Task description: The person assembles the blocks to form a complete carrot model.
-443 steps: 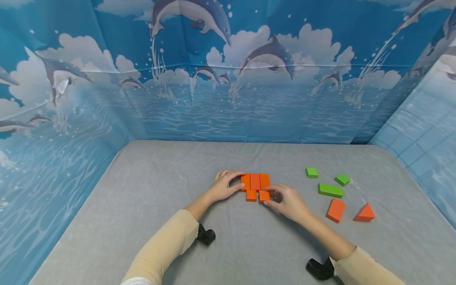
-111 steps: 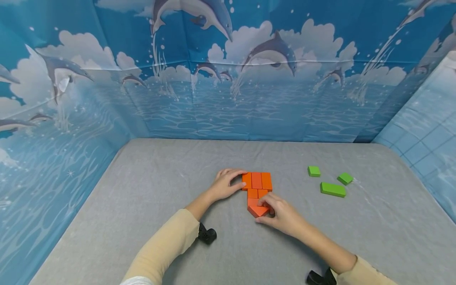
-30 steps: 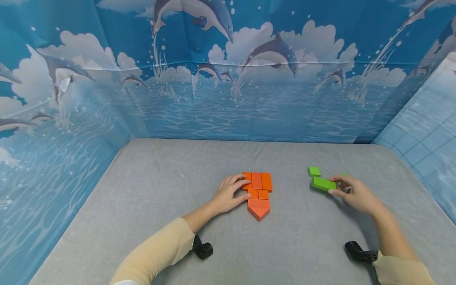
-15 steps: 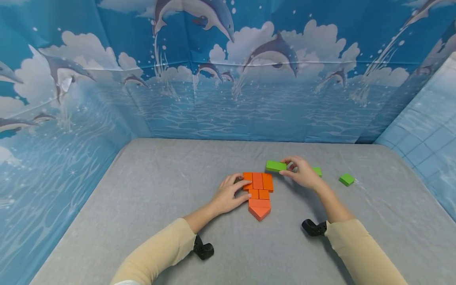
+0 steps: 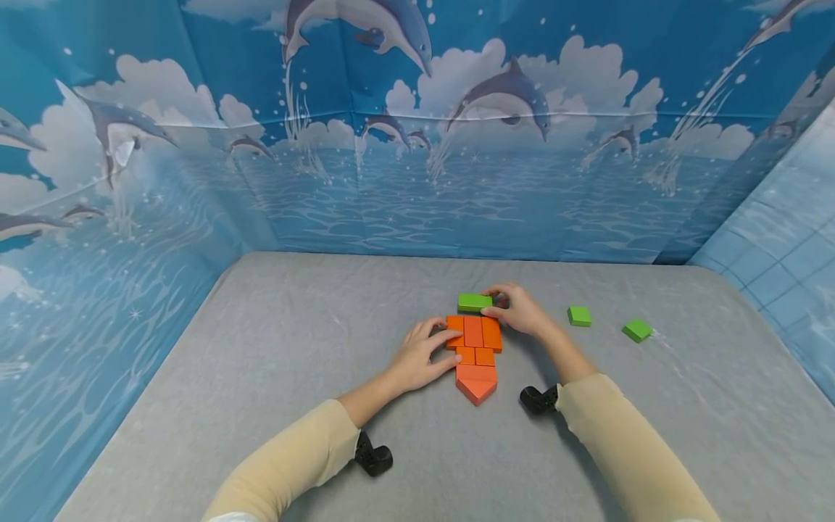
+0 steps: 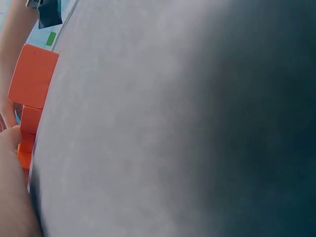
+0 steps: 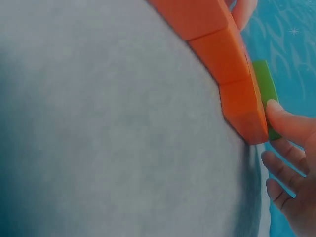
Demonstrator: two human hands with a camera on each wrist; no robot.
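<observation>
Flat orange blocks form one figure on the grey cloth: three upright rectangles (image 5: 472,331) at the far end, two small squares (image 5: 484,356) below them, then a wider rectangle (image 5: 475,373) and a triangle (image 5: 476,392) pointing toward me. My left hand (image 5: 414,360) rests at the figure's left side, its spread, relaxed fingertips touching the left rectangle and thumb tip at the left small square. Thumb and fingers of my right hand (image 5: 518,308) pinch the right end of a long green block (image 5: 472,301), just beyond the orange row. The right wrist view shows this green block (image 7: 264,81) behind the orange ones.
To the right lie two small green blocks, one nearer (image 5: 579,316) and one farther right (image 5: 637,330). Black wrist devices hang under the left sleeve (image 5: 374,455) and the right sleeve (image 5: 538,400). A dolphin-print curtain (image 5: 404,203) borders the grey cloth (image 5: 293,312) at the back.
Over the last second my right hand has carried the long green block left to the figure's far end. Earlier, the orange rectangle and triangle joined the near end. My left hand has shifted slightly nearer me.
</observation>
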